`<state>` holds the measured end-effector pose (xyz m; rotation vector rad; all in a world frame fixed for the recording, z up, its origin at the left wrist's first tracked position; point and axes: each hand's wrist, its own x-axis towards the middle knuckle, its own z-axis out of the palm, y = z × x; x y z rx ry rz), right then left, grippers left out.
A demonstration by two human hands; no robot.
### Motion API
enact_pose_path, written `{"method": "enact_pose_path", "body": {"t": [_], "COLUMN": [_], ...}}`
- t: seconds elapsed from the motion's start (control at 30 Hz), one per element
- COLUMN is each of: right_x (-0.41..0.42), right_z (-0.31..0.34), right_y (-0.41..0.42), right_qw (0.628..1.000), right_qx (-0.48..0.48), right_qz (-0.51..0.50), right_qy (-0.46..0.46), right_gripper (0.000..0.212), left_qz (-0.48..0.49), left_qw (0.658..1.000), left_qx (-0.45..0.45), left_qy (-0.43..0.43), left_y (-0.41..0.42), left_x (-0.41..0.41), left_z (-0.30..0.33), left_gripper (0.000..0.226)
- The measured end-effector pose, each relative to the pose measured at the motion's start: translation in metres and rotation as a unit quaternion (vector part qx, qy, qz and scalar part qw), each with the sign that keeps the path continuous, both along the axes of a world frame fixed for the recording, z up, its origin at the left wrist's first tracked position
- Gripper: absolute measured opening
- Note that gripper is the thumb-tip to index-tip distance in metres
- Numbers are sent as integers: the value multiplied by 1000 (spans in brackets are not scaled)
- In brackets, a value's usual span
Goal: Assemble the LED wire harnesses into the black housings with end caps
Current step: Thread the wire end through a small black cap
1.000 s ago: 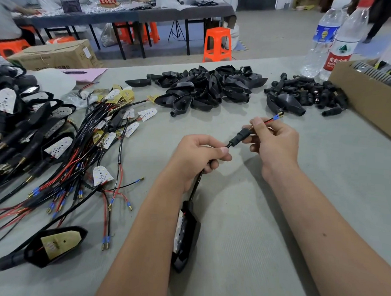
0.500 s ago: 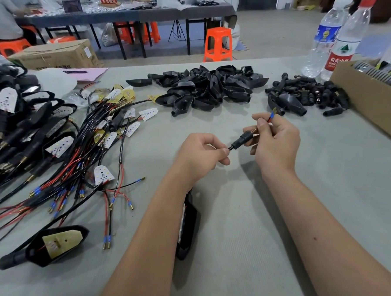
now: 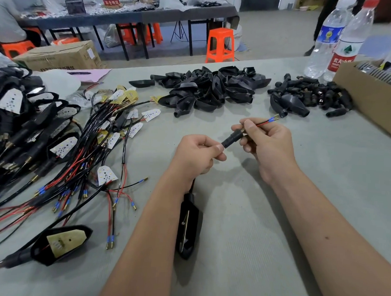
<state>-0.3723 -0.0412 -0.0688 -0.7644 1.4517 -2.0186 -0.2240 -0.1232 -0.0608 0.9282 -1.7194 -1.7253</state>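
Observation:
My left hand (image 3: 195, 155) pinches the harness wire just below a black end cap (image 3: 232, 138) threaded on it. My right hand (image 3: 267, 142) holds the wire beyond the cap, thumb at the cap's brass-coloured tip. The red and black wire ends (image 3: 269, 120) with blue and gold terminals stick out past my right fingers. A black housing (image 3: 189, 224) with its LED board hangs from the wire below my left wrist, resting on the grey table (image 3: 243, 218). Loose LED wire harnesses (image 3: 104, 143) lie tangled to the left.
A pile of empty black housings (image 3: 206, 89) and a pile of end caps (image 3: 312, 95) lie at the back. A cardboard box (image 3: 373, 100) and two water bottles (image 3: 338, 40) stand back right. Finished assemblies (image 3: 14, 120) are heaped far left; one (image 3: 60, 242) lies front left.
The end cap has slid down the wire toward my left fingers, leaving more wire free past my right hand. The hanging housing has been drawn up toward my left wrist.

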Motion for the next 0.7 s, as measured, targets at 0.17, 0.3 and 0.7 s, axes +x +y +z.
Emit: {"method": "enact_pose_path", "body": {"t": [0.17, 0.3, 0.7], "right_x": [-3, -2, -16], "right_z": [1, 0, 4], "right_y": [3, 3, 3], "right_qw": [1000, 998, 985], "right_qx": [18, 43, -27], "right_qz": [21, 22, -70], "right_qy": [12, 51, -153], "right_gripper": [18, 15, 9], "left_qz": [-41, -76, -72], "left_qw": [998, 997, 996], "left_qx": [36, 24, 50], "left_qy": [-9, -21, -22], "left_y": [6, 8, 3], "left_x": [-2, 0, 7], "left_z": [6, 8, 8], "left_gripper": [12, 18, 11]}}
